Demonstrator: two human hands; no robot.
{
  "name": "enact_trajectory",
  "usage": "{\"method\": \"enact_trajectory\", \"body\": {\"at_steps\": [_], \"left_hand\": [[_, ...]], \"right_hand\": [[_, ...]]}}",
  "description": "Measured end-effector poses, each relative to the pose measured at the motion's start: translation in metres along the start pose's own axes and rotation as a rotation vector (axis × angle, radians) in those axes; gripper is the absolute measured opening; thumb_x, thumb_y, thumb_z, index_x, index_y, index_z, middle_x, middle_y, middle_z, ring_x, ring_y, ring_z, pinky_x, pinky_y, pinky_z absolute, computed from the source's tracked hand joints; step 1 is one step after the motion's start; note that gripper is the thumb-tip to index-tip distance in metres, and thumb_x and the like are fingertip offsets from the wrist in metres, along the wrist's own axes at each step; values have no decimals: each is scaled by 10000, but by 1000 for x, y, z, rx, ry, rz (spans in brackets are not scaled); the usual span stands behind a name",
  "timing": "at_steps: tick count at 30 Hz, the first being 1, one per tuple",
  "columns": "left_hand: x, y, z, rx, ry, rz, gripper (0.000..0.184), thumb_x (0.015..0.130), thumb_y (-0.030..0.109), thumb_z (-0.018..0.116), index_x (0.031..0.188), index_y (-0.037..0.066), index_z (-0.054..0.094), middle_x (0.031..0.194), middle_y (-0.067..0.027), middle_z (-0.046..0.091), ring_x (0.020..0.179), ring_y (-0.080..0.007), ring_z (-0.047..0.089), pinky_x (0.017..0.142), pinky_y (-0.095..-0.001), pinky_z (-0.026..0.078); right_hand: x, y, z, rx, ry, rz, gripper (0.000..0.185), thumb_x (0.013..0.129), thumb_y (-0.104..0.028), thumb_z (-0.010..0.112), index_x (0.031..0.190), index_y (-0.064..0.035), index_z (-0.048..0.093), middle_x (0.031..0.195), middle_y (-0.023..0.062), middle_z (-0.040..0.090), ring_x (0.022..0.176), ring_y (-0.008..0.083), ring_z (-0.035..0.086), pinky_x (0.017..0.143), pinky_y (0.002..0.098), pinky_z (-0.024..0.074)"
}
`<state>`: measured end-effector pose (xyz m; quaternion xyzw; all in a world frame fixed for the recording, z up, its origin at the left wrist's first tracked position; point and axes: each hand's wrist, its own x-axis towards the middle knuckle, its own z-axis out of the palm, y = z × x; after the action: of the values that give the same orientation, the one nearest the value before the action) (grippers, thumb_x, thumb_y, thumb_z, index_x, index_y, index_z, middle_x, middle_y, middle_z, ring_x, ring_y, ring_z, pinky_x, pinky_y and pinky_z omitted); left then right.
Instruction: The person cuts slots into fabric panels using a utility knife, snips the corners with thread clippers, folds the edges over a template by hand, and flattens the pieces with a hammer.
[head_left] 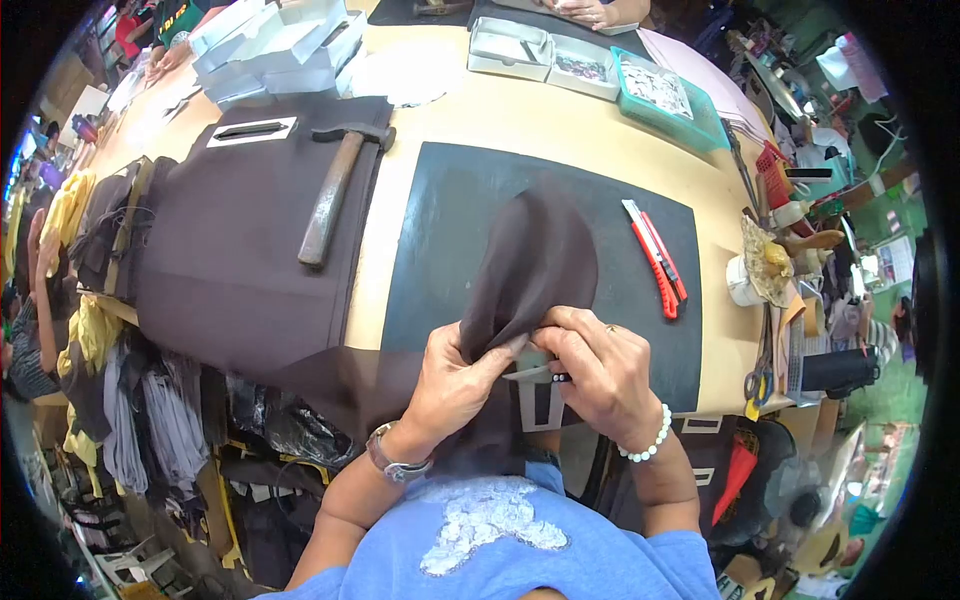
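Observation:
A folded piece of dark brown fabric bulges up over the black mat, its lower edge bunched between my hands. My left hand, wearing a wristwatch, pinches that edge. Close beside it, my right hand, with a white bead bracelet, has its thumb and forefinger at the fabric too. Below these fingers my right hand holds a small blade with a short dark handle; its exact kind is partly hidden. More brown fabric hangs down toward my lap.
On the black mat lies a red box cutter. A hammer rests on stacked brown panels. Small-parts boxes and a teal tray stand behind. Scissors are right; another person's hands are opposite.

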<state>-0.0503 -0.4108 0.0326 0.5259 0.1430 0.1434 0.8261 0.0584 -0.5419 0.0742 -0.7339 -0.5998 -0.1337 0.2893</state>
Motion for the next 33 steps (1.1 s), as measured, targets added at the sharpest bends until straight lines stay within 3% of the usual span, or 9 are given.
{"method": "enact_trajectory", "body": {"at_steps": [9,12,16,20,23,26,27,30,33], "left_hand": [[-5,4,-4,-121,-38,-121,172,893,58,595,1032,-30,646,943,-41,673,847,-74,609,750,-228,501],[-3,10,-9,-98,55,-13,189,890,49,597,1057,-33,629,998,-66,664,899,-102,608,793,-246,496],[4,29,-42,21,281,218,368,878,36,608,1223,-46,512,1115,-109,623,967,-165,610,858,-277,486],[9,67,-46,1232,586,786,690,748,186,748,1337,25,425,1378,-167,437,1289,-295,399,1068,-446,316],[2,118,-20,1719,-170,662,920,574,416,802,1351,85,437,1443,-152,356,1363,-360,260,1119,-562,79],[19,130,0,1805,-952,432,686,632,294,770,1238,84,527,1339,-131,478,1323,-279,351,1100,-586,125],[27,129,2,1888,-1123,392,490,654,232,750,1100,83,610,1124,-136,618,1115,-257,559,1020,-506,346],[35,139,-14,1783,-1074,58,135,714,147,655,799,44,671,707,-121,652,768,-280,663,758,-414,519],[38,198,-56,2068,-459,-21,214,754,153,648,940,51,668,796,-165,648,703,-311,638,659,-381,512]], "right_hand": [[12,-7,11,688,-69,911,134,812,-57,672,902,18,606,803,73,645,749,116,637,610,281,515],[-10,2,28,839,271,868,235,798,-80,690,991,33,618,864,51,656,794,98,602,711,260,500],[-54,-1,13,973,-305,941,308,771,-110,723,1022,29,608,876,55,653,738,58,552,672,243,471],[-51,-14,12,488,-147,558,230,702,-26,698,902,-5,584,756,102,596,596,214,606,550,320,468],[-34,-27,11,320,-126,324,275,629,-1,654,893,-45,589,747,77,569,589,260,609,515,357,475],[-19,-35,12,291,-62,139,311,624,-11,641,928,-63,605,757,53,565,554,212,600,494,329,484],[-17,-37,14,296,-33,115,324,626,-13,646,943,-60,607,763,49,570,548,209,597,490,321,485],[-21,-30,19,321,177,141,330,721,-113,703,1031,-48,609,870,70,605,566,182,585,477,303,478],[-38,-13,22,367,388,320,442,821,-311,694,1133,-24,568,941,116,595,619,145,543,472,248,441]]}}
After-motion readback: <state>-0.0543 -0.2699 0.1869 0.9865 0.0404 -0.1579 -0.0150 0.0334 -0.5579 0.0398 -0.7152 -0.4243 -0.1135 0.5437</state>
